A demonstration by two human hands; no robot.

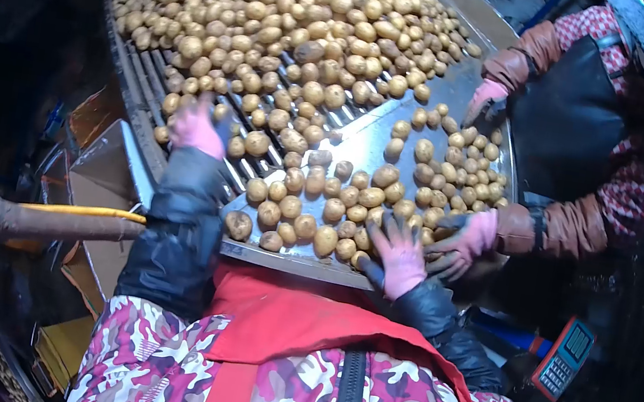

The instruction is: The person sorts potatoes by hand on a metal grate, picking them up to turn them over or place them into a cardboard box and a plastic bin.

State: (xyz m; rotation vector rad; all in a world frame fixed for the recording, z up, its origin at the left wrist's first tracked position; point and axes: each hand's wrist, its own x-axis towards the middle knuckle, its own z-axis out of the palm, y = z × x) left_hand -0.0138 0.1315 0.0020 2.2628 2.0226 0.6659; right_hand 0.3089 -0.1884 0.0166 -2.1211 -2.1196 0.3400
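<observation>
My left hand (199, 131), in a pink glove with a dark palm side, reaches over the slatted bars (149, 79) at the left. Its fingers are blurred among potatoes (256, 143), so I cannot tell whether they grip one. In a similar glove, my right hand (398, 261) lies with fingers spread on the potatoes at the front edge of the metal tray (364, 145). Potatoes of mixed sizes sit close around it, some by the fingertips. A large heap of potatoes (283, 12) covers the far bars.
A co-worker in brown sleeves stands at the right; one gloved hand (468, 238) is beside my right hand, the other (487, 101) at the tray's far side. Cardboard boxes (101, 176) and a wrapped bar (35, 223) are at the left. A keypad device (564, 359) is lower right.
</observation>
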